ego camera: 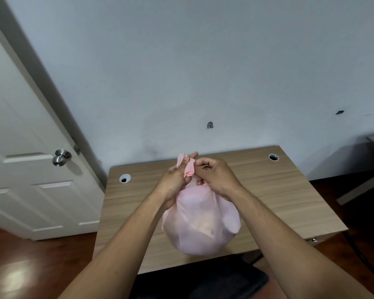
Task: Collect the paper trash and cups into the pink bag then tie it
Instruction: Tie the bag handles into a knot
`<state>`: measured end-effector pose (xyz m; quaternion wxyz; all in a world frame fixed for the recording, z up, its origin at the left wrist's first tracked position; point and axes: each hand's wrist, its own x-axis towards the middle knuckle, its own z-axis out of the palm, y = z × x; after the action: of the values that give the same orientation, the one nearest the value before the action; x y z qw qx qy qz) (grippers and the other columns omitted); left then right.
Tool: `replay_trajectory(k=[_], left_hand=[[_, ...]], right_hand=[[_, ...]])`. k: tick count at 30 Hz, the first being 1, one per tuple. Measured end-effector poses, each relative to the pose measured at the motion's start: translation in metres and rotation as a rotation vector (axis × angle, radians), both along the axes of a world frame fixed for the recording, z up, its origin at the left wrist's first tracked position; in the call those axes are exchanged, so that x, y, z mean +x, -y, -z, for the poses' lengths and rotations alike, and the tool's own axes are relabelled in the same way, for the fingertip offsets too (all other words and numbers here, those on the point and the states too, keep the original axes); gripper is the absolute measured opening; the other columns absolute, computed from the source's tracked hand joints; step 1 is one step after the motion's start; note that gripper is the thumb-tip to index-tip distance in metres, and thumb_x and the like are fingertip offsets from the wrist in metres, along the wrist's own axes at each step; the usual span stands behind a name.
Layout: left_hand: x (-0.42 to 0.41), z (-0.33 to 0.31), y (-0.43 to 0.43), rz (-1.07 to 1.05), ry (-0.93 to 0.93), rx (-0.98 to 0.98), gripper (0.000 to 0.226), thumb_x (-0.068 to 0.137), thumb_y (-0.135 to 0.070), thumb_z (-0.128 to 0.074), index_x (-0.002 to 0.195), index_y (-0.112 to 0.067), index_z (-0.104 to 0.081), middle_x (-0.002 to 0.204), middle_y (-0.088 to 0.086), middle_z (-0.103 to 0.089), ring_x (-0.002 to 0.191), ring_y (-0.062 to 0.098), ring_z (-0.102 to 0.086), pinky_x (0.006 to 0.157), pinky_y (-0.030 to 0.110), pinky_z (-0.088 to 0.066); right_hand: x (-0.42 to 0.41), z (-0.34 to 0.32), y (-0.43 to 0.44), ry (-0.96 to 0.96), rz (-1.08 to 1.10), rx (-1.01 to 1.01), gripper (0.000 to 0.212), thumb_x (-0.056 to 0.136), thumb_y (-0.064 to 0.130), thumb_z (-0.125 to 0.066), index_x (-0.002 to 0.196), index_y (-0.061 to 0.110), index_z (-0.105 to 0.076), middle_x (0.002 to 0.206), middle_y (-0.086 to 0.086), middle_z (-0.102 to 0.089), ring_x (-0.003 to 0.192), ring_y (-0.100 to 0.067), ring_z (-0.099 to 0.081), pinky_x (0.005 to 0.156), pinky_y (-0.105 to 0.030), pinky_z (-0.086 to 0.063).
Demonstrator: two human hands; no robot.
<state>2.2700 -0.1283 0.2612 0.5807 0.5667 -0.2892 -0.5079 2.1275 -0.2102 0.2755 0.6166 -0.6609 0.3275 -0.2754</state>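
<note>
A full, rounded pink bag [201, 225] stands on the wooden desk [279, 190], bulging with pale shapes inside that I cannot make out. Its top is gathered into a twisted neck. My left hand [175, 182] grips one pink strip of that neck, which sticks up past my thumb. My right hand [216, 178] pinches the other side of the neck, fingers curled. Both hands meet right above the bag. No loose paper or cups show on the desk.
The desk has a round cable hole at its left [125, 178] and another at the back right [273, 157]. A white door with a metal knob [61, 157] stands to the left. A dark chair seat [203, 279] sits below the desk's front edge.
</note>
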Motion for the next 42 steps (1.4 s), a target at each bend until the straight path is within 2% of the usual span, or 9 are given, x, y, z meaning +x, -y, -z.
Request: replay_trajectory(k=[2, 5, 10, 16, 20, 24, 31, 37, 42], left_hand=[[-0.001, -0.002, -0.002, -0.045, 0.014, 0.010, 0.045, 0.111, -0.059, -0.047, 0.142, -0.036, -0.071, 0.063, -0.006, -0.041, 0.050, 0.005, -0.037, 0.049, 0.017, -0.035], [-0.003, 0.002, -0.002, -0.074, 0.052, -0.024, 0.045, 0.110, -0.062, -0.048, 0.141, -0.041, -0.071, 0.085, -0.002, -0.076, 0.066, 0.015, -0.067, 0.067, 0.028, -0.056], [-0.011, -0.006, -0.009, -0.084, 0.157, 0.000, 0.047, 0.112, -0.063, -0.039, 0.135, -0.039, -0.073, 0.058, 0.002, -0.057, 0.056, 0.018, -0.057, 0.052, 0.023, -0.048], [-0.015, 0.000, -0.016, -0.131, 0.345, -0.006, 0.074, 0.110, -0.069, -0.037, 0.078, -0.008, -0.062, 0.055, 0.006, -0.048, 0.048, 0.019, -0.045, 0.054, 0.030, -0.035], [-0.011, 0.009, -0.022, -0.130, 0.864, -0.146, 0.046, 0.116, -0.057, -0.036, 0.143, -0.041, -0.068, 0.054, 0.003, -0.051, 0.051, 0.017, -0.052, 0.055, 0.036, -0.038], [-0.005, 0.012, -0.018, -0.212, 1.167, -0.253, 0.039, 0.114, -0.035, -0.050, 0.149, -0.047, -0.062, 0.078, 0.005, -0.070, 0.058, 0.023, -0.043, 0.057, 0.039, -0.041], [0.008, 0.002, -0.016, -0.051, 1.017, -0.325, 0.035, 0.115, -0.043, -0.050, 0.142, -0.040, -0.071, 0.088, -0.004, -0.071, 0.078, 0.014, -0.067, 0.077, 0.038, -0.056], [0.009, -0.004, -0.019, 0.070, 0.645, -0.164, 0.049, 0.117, -0.042, -0.046, 0.108, -0.011, -0.084, 0.065, -0.010, -0.073, 0.068, -0.001, -0.064, 0.068, 0.026, -0.045], [0.010, 0.003, -0.020, 0.078, 0.341, -0.027, 0.031, 0.110, -0.044, -0.060, 0.121, -0.026, -0.083, 0.084, -0.010, -0.079, 0.077, 0.008, -0.067, 0.071, 0.024, -0.054]], right_hand=[[-0.006, -0.002, -0.006, 0.007, -0.096, 0.074, 0.012, 0.104, 0.019, -0.074, 0.110, 0.015, -0.083, 0.100, -0.013, -0.082, 0.077, -0.017, -0.068, 0.076, -0.032, -0.058], [-0.007, -0.002, -0.015, 0.038, -0.152, 0.067, 0.019, 0.102, 0.017, -0.078, 0.120, 0.012, -0.077, 0.107, -0.007, -0.080, 0.084, -0.021, -0.076, 0.084, -0.037, -0.064], [-0.003, 0.002, -0.018, 0.148, 0.010, 0.017, 0.027, 0.098, 0.019, -0.083, 0.110, 0.003, -0.065, 0.089, -0.012, -0.073, 0.062, -0.032, -0.073, 0.067, -0.049, -0.062], [-0.007, 0.008, -0.011, -0.021, 0.186, -0.347, 0.018, 0.109, 0.041, -0.066, 0.106, 0.026, -0.057, 0.085, 0.000, -0.079, 0.077, -0.025, -0.075, 0.071, -0.041, -0.057], [-0.007, 0.014, -0.007, -0.200, 0.326, -0.359, 0.014, 0.110, 0.037, -0.062, 0.107, 0.025, -0.057, 0.085, 0.008, -0.078, 0.081, -0.019, -0.076, 0.075, -0.040, -0.058], [-0.005, 0.015, -0.006, -0.269, 0.222, -0.090, 0.019, 0.094, 0.031, -0.081, 0.099, 0.016, -0.071, 0.092, 0.000, -0.082, 0.083, -0.021, -0.079, 0.079, -0.040, -0.061], [-0.016, 0.008, -0.010, -0.182, -0.116, 0.078, 0.022, 0.100, 0.025, -0.074, 0.097, 0.003, -0.077, 0.087, -0.002, -0.078, 0.079, -0.009, -0.064, 0.079, -0.031, -0.049], [-0.021, 0.008, -0.013, 0.059, -0.345, 0.438, 0.031, 0.087, 0.029, -0.063, 0.097, 0.001, -0.074, 0.094, -0.018, -0.060, 0.082, -0.026, -0.051, 0.084, -0.035, -0.042], [-0.027, 0.028, -0.016, -0.188, -0.409, 0.000, 0.014, 0.095, 0.028, -0.074, 0.104, 0.019, -0.071, 0.093, 0.004, -0.063, 0.089, -0.015, -0.055, 0.082, -0.039, -0.041]])
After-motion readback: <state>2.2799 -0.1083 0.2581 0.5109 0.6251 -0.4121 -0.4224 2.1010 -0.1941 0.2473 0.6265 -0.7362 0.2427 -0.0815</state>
